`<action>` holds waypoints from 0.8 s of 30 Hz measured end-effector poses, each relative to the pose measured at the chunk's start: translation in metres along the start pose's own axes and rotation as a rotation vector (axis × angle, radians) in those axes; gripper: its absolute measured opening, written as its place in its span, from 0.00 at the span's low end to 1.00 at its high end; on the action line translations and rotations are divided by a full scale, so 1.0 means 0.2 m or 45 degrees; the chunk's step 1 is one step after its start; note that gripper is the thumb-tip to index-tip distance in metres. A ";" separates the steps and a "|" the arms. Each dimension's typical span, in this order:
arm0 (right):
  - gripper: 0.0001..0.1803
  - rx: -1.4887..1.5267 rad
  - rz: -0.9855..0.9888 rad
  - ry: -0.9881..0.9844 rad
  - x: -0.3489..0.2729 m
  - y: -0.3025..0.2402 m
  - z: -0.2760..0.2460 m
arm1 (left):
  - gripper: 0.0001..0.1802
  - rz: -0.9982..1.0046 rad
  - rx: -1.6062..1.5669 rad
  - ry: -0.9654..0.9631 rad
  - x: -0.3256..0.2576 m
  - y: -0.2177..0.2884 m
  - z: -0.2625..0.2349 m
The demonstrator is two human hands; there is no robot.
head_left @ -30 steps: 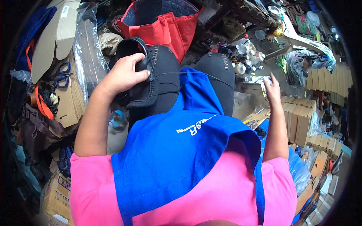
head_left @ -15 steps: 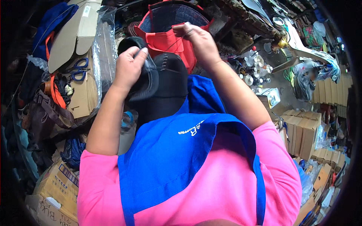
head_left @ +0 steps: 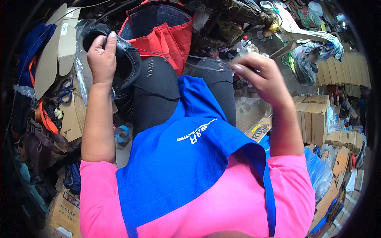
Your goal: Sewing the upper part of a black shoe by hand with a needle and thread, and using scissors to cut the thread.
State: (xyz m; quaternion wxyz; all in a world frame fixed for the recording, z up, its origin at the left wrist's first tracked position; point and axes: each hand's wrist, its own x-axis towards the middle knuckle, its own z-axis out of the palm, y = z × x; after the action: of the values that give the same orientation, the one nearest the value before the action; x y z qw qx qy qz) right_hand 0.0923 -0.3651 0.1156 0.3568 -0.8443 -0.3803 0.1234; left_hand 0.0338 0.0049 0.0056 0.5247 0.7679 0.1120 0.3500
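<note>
My left hand (head_left: 102, 59) is closed on a black shoe (head_left: 133, 65), held up at the left above my lap. Its dark rounded opening and ridged edge show; the rest is partly behind my hand and leg. Thin thread (head_left: 174, 53) stretches from the shoe across both knees toward my right hand (head_left: 264, 75). That hand is raised at the right, somewhat blurred, with thumb and fingers pinched together on the thread. Whether a needle is between the fingertips, I cannot tell. Another dark strand (head_left: 156, 92) loops loosely over my black trousers (head_left: 154, 107).
A red bag (head_left: 162, 43) with a dark lining stands open beyond my knees. Blue-handled scissors (head_left: 66, 90) lie on cardboard (head_left: 75, 119) at the left. My blue apron (head_left: 178, 158) covers my lap. Cardboard boxes (head_left: 311, 119) and plastic-wrapped items crowd the right side.
My right hand has swung out to the right and nearer, drawing the thread long. My left hand and the shoe have shifted left. The view has also moved, and my knees now show apart.
</note>
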 end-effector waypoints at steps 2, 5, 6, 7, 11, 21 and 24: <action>0.08 0.227 0.273 0.004 -0.22 0.04 -0.14 | 0.19 -0.020 -0.081 0.060 0.01 0.16 0.06; 0.09 0.465 0.671 -0.080 -0.55 0.11 -0.28 | 0.17 0.224 -0.130 0.060 0.05 0.18 0.10; 0.09 0.517 0.768 -0.166 -0.63 0.14 -0.28 | 0.17 0.228 -0.140 0.041 0.04 0.21 0.11; 0.10 0.282 0.846 -0.424 -0.67 0.18 -0.29 | 0.17 0.276 -0.063 0.066 0.02 0.24 0.14; 0.17 -0.210 0.772 -0.386 -0.59 0.27 -0.08 | 0.15 0.385 0.066 -0.002 -0.04 0.37 0.14; 0.09 -0.766 0.337 0.068 -0.11 0.48 0.29 | 0.17 0.348 -0.111 -0.179 -0.14 0.43 0.20; 0.09 -0.833 0.492 0.480 -0.31 0.75 0.10 | 0.19 0.313 0.022 -0.418 -0.20 0.40 0.35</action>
State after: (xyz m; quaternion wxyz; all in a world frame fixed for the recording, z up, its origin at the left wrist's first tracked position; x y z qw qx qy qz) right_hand 0.1235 -0.4694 -0.0073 0.1037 -0.9766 -0.1623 -0.0958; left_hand 0.0335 -0.1015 0.0453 0.4824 0.8271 -0.0667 0.2807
